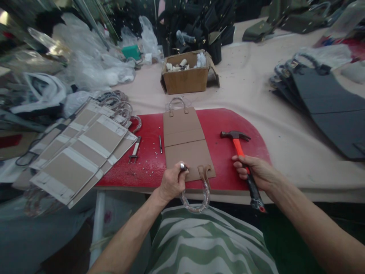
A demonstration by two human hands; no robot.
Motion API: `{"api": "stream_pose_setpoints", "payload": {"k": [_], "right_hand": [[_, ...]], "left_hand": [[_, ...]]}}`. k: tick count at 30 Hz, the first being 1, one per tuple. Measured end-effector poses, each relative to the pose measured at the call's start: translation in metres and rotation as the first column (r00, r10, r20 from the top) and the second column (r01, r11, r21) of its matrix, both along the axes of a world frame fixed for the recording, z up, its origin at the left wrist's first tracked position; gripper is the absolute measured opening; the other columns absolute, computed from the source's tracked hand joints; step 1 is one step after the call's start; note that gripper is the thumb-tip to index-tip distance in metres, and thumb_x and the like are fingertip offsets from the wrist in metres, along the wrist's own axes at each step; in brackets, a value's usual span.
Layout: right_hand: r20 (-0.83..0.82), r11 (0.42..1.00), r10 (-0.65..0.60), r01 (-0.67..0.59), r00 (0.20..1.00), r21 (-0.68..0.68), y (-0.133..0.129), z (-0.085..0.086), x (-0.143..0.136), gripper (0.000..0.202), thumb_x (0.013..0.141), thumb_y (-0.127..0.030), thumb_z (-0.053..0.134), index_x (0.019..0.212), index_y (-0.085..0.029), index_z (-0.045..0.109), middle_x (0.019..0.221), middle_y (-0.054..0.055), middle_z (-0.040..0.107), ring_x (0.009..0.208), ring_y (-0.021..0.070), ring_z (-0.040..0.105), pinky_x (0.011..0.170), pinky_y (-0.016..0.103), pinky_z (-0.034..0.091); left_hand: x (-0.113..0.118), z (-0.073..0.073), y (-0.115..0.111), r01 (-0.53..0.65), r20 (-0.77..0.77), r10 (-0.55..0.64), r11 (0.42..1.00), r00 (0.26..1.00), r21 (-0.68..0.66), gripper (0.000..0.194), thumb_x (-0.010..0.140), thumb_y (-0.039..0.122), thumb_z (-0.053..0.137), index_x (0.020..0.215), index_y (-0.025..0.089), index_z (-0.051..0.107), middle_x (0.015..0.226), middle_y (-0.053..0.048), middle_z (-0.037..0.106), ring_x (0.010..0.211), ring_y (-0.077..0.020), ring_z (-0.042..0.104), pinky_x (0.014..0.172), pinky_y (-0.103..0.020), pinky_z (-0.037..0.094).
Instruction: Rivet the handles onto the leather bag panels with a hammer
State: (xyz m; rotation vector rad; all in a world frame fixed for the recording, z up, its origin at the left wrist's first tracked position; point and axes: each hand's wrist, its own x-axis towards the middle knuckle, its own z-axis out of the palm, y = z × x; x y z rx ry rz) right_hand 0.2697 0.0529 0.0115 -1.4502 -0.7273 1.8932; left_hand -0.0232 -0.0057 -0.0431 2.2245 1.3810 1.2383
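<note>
Green-striped garment (211,243) fronts the tan bag panel (185,127); left hand (172,183) pinches a punch-like tool (183,166) over it, seemingly steadying it; right hand (258,171), beside the panel, encloses a claw hammer's (238,147) handle, head free.

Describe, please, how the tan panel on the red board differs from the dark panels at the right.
Colour: the tan panel is light brown, the dark panels slate grey.
Arrangement: the tan panel lies singly, while the dark panels overlap in a pile.
Place: the tan panel is on the red board, partly under the left hand; the dark panels lie on the pale surface, untouched.
Both have looped handles.
</note>
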Motion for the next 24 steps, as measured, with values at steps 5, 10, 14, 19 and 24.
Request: {"api": "stream_pose_setpoints", "payload": {"k": [5, 10, 14, 19, 24], "right_hand": [[0.061, 0.993, -0.071, 0.064, 0.996, 0.100, -0.007, 0.015, -0.024, 0.021, 0.078, -0.036, 0.063, 0.077, -0.020, 0.050, 0.059, -0.006, 0.042, 0.039, 0.0048, 0.030, 0.036, 0.018, 0.022], [0.373, 0.911, 0.025, -0.175, 0.928, 0.373, -0.025, 0.047, -0.041, 0.032, 0.085, -0.050, 0.055, 0.073, -0.021, 0.047, 0.057, -0.006, 0.046, 0.039, 0.0065, 0.037, 0.036, 0.020, 0.026], [0.669, 0.720, 0.048, -0.490, 0.742, 0.492, -0.037, 0.069, -0.045, 0.034, 0.092, -0.047, 0.044, 0.068, -0.023, 0.042, 0.050, -0.005, 0.043, 0.041, 0.0094, 0.039, 0.041, 0.023, 0.028], [0.806, 0.464, -0.142, -0.680, 0.575, 0.567, -0.049, 0.098, -0.047, 0.030, 0.096, -0.040, 0.040, 0.070, -0.024, 0.041, 0.050, -0.005, 0.045, 0.039, 0.0113, 0.040, 0.042, 0.026, 0.024], [0.789, 0.216, -0.361, -0.779, 0.497, 0.589, -0.058, 0.097, -0.050, 0.024, 0.100, -0.031, 0.035, 0.079, -0.022, 0.045, 0.054, -0.003, 0.049, 0.042, 0.0124, 0.047, 0.045, 0.026, 0.028]], "left_hand": [[-0.002, -0.001, 0.001, 0.037, 0.032, -0.035, 0.998, 0.999, -0.042, 0.021, 0.089, 0.014, 0.052, 0.110, 0.020, 0.052, 0.094, -0.008, 0.071, 0.080, -0.0185, 0.072, 0.072, -0.027, 0.058], [-0.003, -0.002, 0.002, 0.051, 0.041, -0.049, 0.997, 0.998, -0.062, 0.021, 0.090, 0.014, 0.050, 0.111, 0.020, 0.051, 0.095, -0.008, 0.071, 0.081, -0.0183, 0.071, 0.072, -0.027, 0.058], [-0.004, -0.003, 0.004, 0.047, 0.032, -0.045, 0.996, 0.998, -0.075, 0.019, 0.091, 0.016, 0.049, 0.109, 0.020, 0.052, 0.095, -0.007, 0.071, 0.078, -0.0165, 0.070, 0.070, -0.025, 0.057], [-0.002, -0.003, 0.003, 0.034, -0.014, -0.034, 0.998, 0.999, -0.048, 0.015, 0.092, 0.018, 0.049, 0.106, 0.019, 0.054, 0.092, -0.007, 0.071, 0.080, -0.0177, 0.070, 0.070, -0.026, 0.056], [-0.001, -0.002, 0.003, 0.017, -0.015, -0.018, 0.999, 1.000, -0.043, 0.016, 0.091, 0.018, 0.049, 0.105, 0.019, 0.056, 0.089, -0.007, 0.071, 0.077, -0.0172, 0.070, 0.068, -0.025, 0.056]]}}
